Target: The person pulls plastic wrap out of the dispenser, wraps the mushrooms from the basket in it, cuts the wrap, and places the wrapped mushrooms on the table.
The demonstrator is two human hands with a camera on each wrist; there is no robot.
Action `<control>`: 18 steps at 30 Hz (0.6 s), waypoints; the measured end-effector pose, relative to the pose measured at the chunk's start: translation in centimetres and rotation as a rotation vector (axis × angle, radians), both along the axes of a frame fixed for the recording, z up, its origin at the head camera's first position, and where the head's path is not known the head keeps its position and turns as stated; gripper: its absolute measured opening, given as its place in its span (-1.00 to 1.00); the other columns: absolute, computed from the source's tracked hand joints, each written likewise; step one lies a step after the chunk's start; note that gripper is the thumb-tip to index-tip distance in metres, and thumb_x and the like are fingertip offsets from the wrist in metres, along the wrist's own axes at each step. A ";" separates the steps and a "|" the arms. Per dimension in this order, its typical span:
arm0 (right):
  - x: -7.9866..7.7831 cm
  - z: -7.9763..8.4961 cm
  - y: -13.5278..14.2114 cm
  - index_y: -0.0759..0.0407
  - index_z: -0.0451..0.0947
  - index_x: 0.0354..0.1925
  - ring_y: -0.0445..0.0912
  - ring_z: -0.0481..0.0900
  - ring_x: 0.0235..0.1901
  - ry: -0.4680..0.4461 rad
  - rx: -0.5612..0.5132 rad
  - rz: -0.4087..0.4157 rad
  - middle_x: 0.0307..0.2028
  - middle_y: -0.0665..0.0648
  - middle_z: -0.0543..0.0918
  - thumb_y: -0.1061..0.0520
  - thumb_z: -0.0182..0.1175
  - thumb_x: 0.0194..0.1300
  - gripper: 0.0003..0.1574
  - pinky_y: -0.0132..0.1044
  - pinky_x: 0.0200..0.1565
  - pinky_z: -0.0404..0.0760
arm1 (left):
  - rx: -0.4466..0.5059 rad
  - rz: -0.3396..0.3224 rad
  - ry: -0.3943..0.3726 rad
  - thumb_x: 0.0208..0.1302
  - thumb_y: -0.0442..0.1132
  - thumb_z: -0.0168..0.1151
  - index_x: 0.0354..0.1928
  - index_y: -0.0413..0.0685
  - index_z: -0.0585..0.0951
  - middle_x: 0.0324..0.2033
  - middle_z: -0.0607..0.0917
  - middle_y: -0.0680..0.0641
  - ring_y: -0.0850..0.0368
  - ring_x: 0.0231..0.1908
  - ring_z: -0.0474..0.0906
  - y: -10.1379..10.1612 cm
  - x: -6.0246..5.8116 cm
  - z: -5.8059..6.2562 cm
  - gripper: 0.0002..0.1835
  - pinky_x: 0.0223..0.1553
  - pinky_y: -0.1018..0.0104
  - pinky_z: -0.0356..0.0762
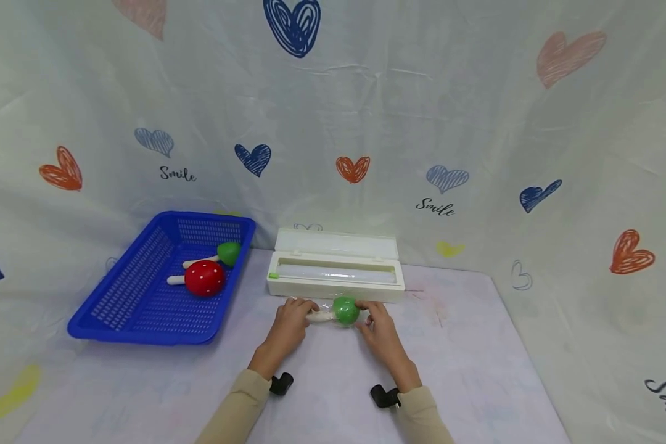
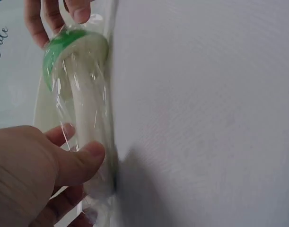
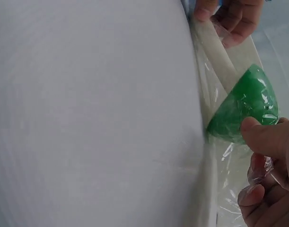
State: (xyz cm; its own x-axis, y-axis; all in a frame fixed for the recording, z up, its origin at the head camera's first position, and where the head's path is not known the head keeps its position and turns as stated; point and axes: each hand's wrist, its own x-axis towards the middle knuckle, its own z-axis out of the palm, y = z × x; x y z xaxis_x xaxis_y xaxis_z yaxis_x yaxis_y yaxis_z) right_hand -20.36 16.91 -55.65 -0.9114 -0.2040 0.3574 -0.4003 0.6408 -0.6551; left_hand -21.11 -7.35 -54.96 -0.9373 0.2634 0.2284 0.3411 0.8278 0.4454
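A toy mushroom (image 1: 346, 311) with a green cap and pale stem lies sideways just in front of the white dispenser, wrapped in clear plastic film (image 2: 64, 111). My left hand (image 1: 290, 322) grips the stem end, its thumb (image 2: 90, 158) on the near side and fingers behind. At the cap end, my right hand (image 1: 382, 333) holds the wrapped mushroom, its thumb (image 3: 258, 135) against the green cap (image 3: 246, 106). Crumpled film (image 3: 261, 170) bunches at the curled fingers of that hand.
Behind the hands stands a white cling film dispenser (image 1: 333, 288), lid up, with a film roll (image 1: 335, 274) inside. A blue basket (image 1: 144, 336) at left holds a red spotted toy mushroom (image 1: 205, 279) and another green one (image 1: 229, 253). A heart-printed sheet (image 1: 355, 111) hangs behind the table.
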 end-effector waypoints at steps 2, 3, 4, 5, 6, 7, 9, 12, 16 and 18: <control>0.2 0.2 0.2 0.18 0.61 0.13 -0.13 0.54 -0.23 0.004 -0.007 -0.002 -0.01 0.15 0.65 0.39 0.45 0.17 -0.45 -0.36 -0.22 0.59 | 0.021 -0.032 -0.019 0.17 -0.55 0.40 -0.04 0.01 0.68 -0.19 0.72 0.00 -0.02 -0.10 0.58 -0.2 0.3 0.2 -0.62 -0.05 0.00 0.51; 0.4 0.3 0.4 0.18 0.62 0.10 -0.15 0.53 -0.25 0.008 -0.010 0.000 -0.05 0.14 0.66 0.38 0.46 0.17 -0.48 -0.36 -0.24 0.58 | 0.033 -0.050 -0.025 0.17 -0.56 0.38 -0.04 -0.01 0.67 -0.21 0.71 0.01 -0.01 -0.11 0.58 -0.3 0.5 0.3 -0.62 -0.04 0.00 0.52; 0.5 0.3 0.5 0.17 0.63 0.09 -0.17 0.52 -0.26 0.009 -0.012 0.003 -0.08 0.12 0.67 0.35 0.47 0.16 -0.49 -0.37 -0.26 0.57 | 0.049 -0.064 -0.043 0.18 -0.57 0.36 -0.03 -0.02 0.66 -0.22 0.71 0.02 0.01 -0.12 0.58 -0.5 0.7 0.4 -0.61 -0.03 0.02 0.52; 0.7 0.4 0.7 0.17 0.65 0.08 -0.19 0.50 -0.29 0.014 -0.010 0.010 -0.12 0.11 0.67 0.33 0.48 0.16 -0.50 -0.38 -0.28 0.56 | 0.069 -0.080 -0.063 0.19 -0.58 0.34 -0.02 -0.04 0.65 -0.23 0.70 0.02 0.02 -0.13 0.58 -0.7 0.9 0.5 -0.62 -0.04 0.04 0.53; 0.9 0.4 0.8 0.17 0.66 0.08 -0.21 0.48 -0.32 0.015 -0.011 0.016 -0.15 0.11 0.67 0.31 0.49 0.16 -0.51 -0.38 -0.30 0.54 | 0.085 -0.092 -0.086 0.21 -0.58 0.31 0.00 -0.05 0.65 -0.22 0.70 0.02 0.04 -0.14 0.58 -0.8 1.1 0.7 -0.62 -0.04 0.06 0.55; 1.0 0.4 1.0 0.17 0.67 0.08 -0.22 0.47 -0.33 0.017 -0.003 0.021 -0.17 0.09 0.68 0.28 0.49 0.17 -0.52 -0.39 -0.31 0.52 | 0.105 -0.103 -0.109 0.24 -0.59 0.28 0.01 -0.06 0.64 -0.22 0.69 0.01 0.04 -0.15 0.58 -1.0 1.3 0.8 -0.63 -0.05 0.07 0.56; 1.3 0.4 1.2 0.18 0.69 0.06 -0.21 0.49 -0.33 0.026 0.013 0.031 -0.21 0.08 0.68 0.23 0.48 0.19 -0.56 -0.36 -0.31 0.53 | 0.147 -0.116 -0.158 0.28 -0.59 0.23 0.04 -0.07 0.62 -0.19 0.70 -0.01 0.04 -0.13 0.59 -1.3 1.6 1.1 -0.63 -0.04 0.08 0.58; 1.6 0.5 1.3 0.18 0.72 0.01 -0.15 0.56 -0.26 0.017 0.027 0.029 -0.24 0.04 0.70 0.17 0.45 0.25 -0.66 -0.30 -0.24 0.56 | 0.192 -0.130 -0.211 0.34 -0.59 0.18 0.07 -0.07 0.61 -0.16 0.72 -0.06 0.02 -0.12 0.62 -1.6 2.0 1.4 -0.63 -0.08 0.08 0.60; 1.9 0.4 1.4 0.16 0.75 -0.10 -0.03 0.62 -0.12 -0.015 0.025 0.021 -0.20 0.04 0.67 0.12 0.39 0.33 -0.80 -0.15 -0.12 0.62 | 0.211 -0.132 -0.239 0.41 -0.55 0.13 0.09 -0.06 0.59 -0.12 0.75 -0.14 0.02 -0.13 0.66 -1.8 2.3 1.3 -0.67 -0.16 0.14 0.61; 1.9 0.2 1.4 0.16 0.75 -0.11 -0.01 0.64 -0.08 -0.039 0.013 0.016 -0.17 0.05 0.66 0.10 0.36 0.38 -0.81 -0.11 -0.07 0.64 | 0.219 -0.129 -0.241 0.46 -0.50 0.11 0.07 -0.06 0.61 -0.14 0.77 -0.14 0.05 -0.17 0.66 -1.8 2.4 1.2 -0.72 -0.19 0.17 0.60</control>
